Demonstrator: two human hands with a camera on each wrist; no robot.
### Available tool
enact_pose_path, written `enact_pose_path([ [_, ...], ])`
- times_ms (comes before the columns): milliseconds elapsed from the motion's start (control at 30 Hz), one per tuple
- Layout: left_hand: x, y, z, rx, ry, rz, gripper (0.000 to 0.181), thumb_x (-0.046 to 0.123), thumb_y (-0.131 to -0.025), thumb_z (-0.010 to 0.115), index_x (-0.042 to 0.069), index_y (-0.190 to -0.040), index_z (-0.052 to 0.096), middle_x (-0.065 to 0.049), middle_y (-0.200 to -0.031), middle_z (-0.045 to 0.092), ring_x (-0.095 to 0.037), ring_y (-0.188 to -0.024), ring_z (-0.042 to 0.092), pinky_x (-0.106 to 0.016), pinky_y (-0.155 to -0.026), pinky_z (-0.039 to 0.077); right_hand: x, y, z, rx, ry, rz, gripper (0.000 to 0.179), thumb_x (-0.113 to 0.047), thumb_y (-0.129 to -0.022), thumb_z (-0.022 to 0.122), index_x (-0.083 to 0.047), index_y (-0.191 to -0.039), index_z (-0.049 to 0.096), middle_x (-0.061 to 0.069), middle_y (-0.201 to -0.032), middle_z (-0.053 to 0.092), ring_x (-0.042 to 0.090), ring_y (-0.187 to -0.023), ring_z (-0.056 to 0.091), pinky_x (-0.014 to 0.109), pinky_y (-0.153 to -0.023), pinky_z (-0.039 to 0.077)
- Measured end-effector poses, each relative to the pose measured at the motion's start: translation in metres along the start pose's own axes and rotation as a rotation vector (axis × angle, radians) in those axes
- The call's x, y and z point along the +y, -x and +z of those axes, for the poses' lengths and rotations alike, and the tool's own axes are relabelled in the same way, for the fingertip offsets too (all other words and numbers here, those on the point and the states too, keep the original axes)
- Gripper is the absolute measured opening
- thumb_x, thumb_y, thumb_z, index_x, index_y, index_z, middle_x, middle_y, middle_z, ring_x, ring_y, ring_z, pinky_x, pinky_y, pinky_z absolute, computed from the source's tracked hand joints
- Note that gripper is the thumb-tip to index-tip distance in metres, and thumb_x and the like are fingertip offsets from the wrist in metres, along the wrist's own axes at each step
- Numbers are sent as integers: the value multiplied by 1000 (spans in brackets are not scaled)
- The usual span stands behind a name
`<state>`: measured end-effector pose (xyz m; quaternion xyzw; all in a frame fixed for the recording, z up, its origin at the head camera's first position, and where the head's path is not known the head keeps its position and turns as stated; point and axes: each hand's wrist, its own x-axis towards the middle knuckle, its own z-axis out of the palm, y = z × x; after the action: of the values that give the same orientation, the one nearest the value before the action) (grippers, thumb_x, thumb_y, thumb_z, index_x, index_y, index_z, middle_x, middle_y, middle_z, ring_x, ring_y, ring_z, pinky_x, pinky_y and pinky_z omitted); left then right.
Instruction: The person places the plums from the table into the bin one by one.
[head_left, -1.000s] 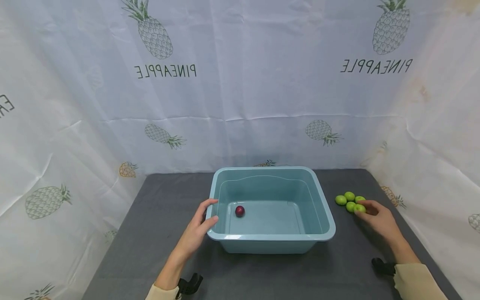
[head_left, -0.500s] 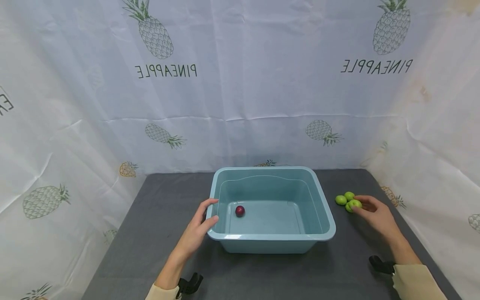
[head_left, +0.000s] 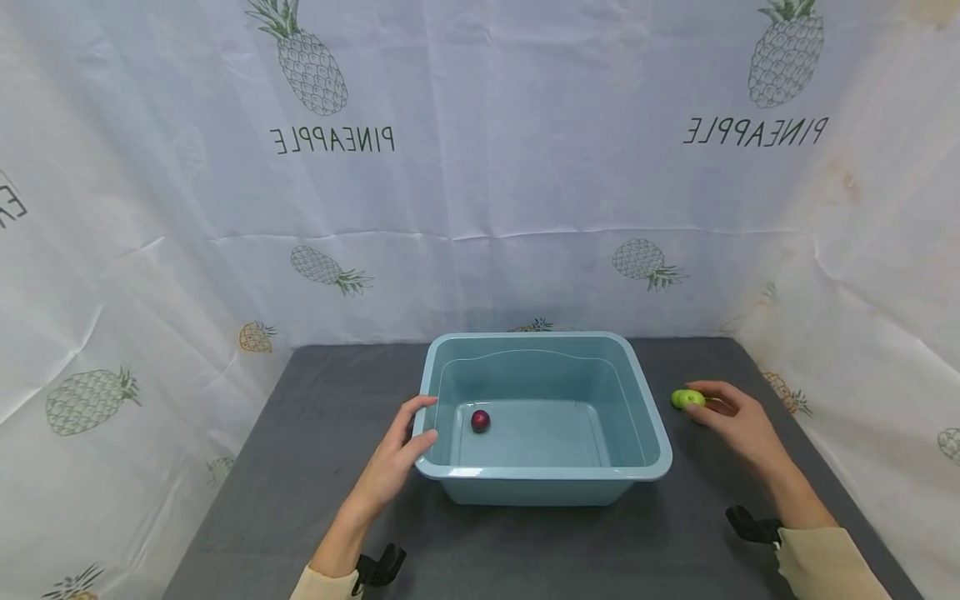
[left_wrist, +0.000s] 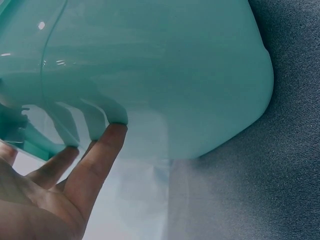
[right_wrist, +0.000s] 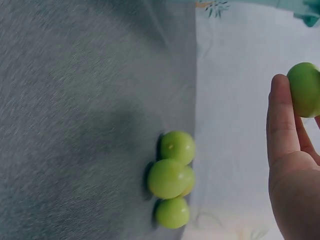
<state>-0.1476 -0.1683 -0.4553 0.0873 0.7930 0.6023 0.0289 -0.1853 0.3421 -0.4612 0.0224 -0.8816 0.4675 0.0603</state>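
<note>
Head view: holds tub point(head_left: 536, 492) w/ L hand point(head_left: 387, 465), pinches green fruit point(head_left: 692, 400) w/ R hand point(head_left: 748, 425)

Grips blue tub by rim at its 9 o'clock w/ L thumb + index spread apart; per L-wrist view, touches outer wall w/ fingertips point(left_wrist: 116, 134), fingers approx. straight. Pinches single green fruit btwn R thumb + fingers, parted only fruit-wide, at tub's 3 o'clock, nr rim but not touching. In R-wrist view, shows held fruit apart from clump of four more green fruits point(right_wrist: 167, 179) on dark grey cloth point(right_wrist: 75, 125); in head view, hides most of clump behind it. Can't tell height above cloth.

Has tub upright on same cloth, w/ one dark red fruit point(head_left: 480, 422) on its floor toward 9 o'clock. Wears beige sleeves point(head_left: 828, 562) + black wrist mounts point(head_left: 382, 568), approx. 8 + 4 o'clock from tub. Is backed at 12 o'clock by white sheet point(head_left: 525, 200), pineapple-printed w/ mirrored lettering.
</note>
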Motion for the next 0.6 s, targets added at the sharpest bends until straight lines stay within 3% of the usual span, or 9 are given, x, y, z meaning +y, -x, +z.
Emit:
enact_pose_path([
  [233, 0, 0, 0, -1, 3, 0, 46, 27, -104, 55, 26, -148, 42, -16, -160, 28, -43, -138, 38, -64, -106, 36, -16, 1, 0, -8, -50, -56, 46, -24, -98, 70, 2, -135, 56, -14, -118, 58, -6, -103, 57, 14, -78, 48],
  [600, 1, 0, -1, -3, 4, -5, 46, 29, -104, 55, 26, -148, 41, -16, -160, 28, -43, -138, 39, -64, -106, 37, -39, 0, -4, -34, -106, -104, 40, -17, -99, 69, -2, -134, 58, -17, -118, 59, -6, -108, 58, 15, -81, 48],
])
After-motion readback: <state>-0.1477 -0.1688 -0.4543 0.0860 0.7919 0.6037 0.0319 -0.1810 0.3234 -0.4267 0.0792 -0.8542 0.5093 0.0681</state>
